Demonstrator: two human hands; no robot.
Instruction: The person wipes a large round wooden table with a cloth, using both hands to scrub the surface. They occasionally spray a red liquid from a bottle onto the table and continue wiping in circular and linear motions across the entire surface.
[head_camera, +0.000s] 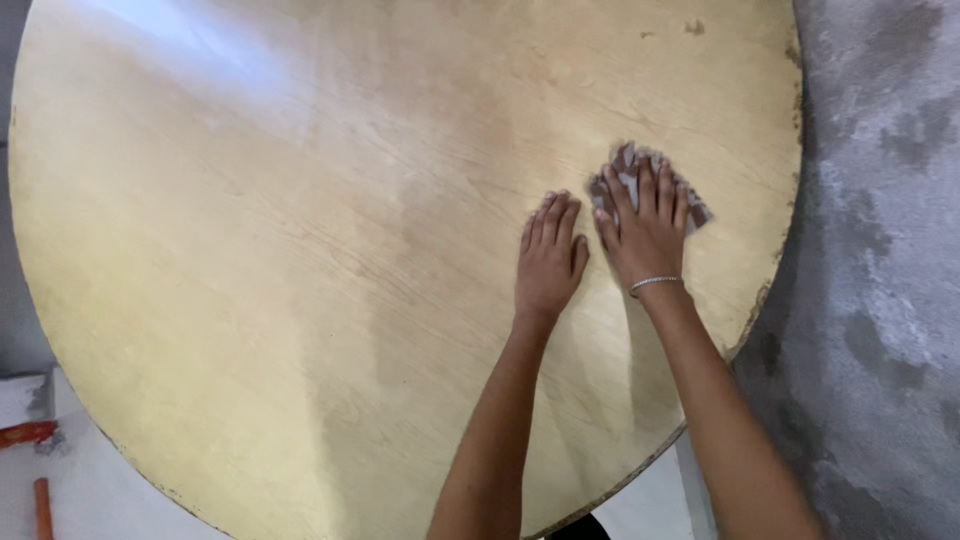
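From the head camera we look straight down on a large round wooden tabletop (300, 250), pale yellow-brown with visible grain and a chipped, darker rim along its right edge. Our right hand (648, 232) lies flat on the wood near that right edge, fingers spread and pressed down on a small greyish piece of abrasive sheet or cloth (628, 170); we cannot tell which, since only its frayed corners show past the fingertips and beside the little finger. The hand pins it under the palm rather than closing around it. A thin silver bracelet (655, 284) circles the right wrist. Our left hand (548, 258) rests just beside the right, palm down on bare wood, fingers together and extended, holding nothing. Both forearms reach in from the bottom of the view. To the right of the table is a mottled grey concrete surface (880, 250). At the lower left, beyond the rim, a white surface carries some orange-red objects (30, 434), too small to identify.
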